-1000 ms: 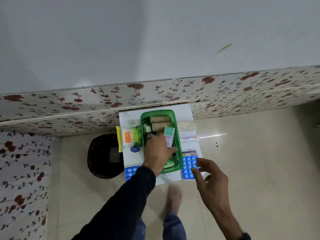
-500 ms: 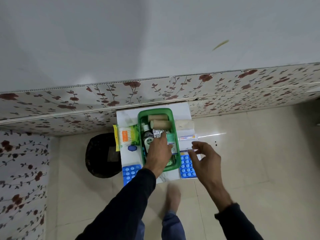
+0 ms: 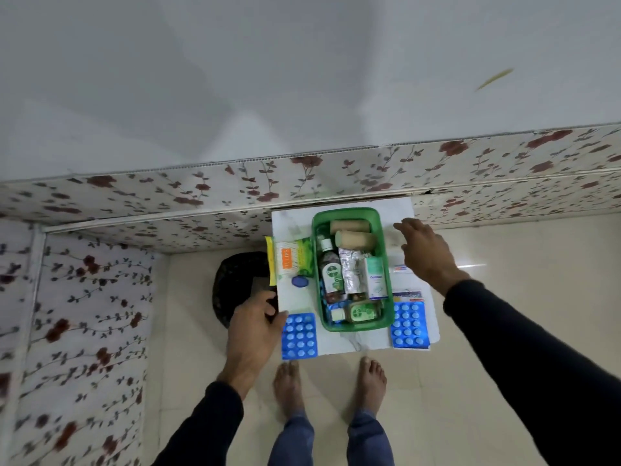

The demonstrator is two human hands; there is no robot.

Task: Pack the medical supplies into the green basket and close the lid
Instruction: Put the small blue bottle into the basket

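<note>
The green basket [image 3: 386, 311] stands open in the middle of a small white table [image 3: 353, 343]. Inside lie two tan bandage rolls [image 3: 356, 238], a dark bottle [image 3: 331, 274], a silver strip [image 3: 349, 270], a white-green box [image 3: 375, 277] and a small green bottle [image 3: 361, 312]. My left hand [image 3: 253, 334] hovers at the table's left front corner, fingers apart, beside a blue pill blister [image 3: 299, 336]. My right hand [image 3: 425, 252] is spread over the table's right side, above a white roll and a tube [image 3: 401, 270] that it mostly hides. Another blue blister [image 3: 410, 326] lies right of the basket.
A yellow-green swab packet [image 3: 290, 258] and a small blue cap [image 3: 299, 281] lie left of the basket. A dark round bin [image 3: 235, 284] stands on the floor left of the table. A flowered wall panel runs behind. My bare feet [image 3: 329, 388] stand before the table.
My left hand has left the basket and moved to the table's left front corner. My right hand has travelled from the right blister up to the table's right rear.
</note>
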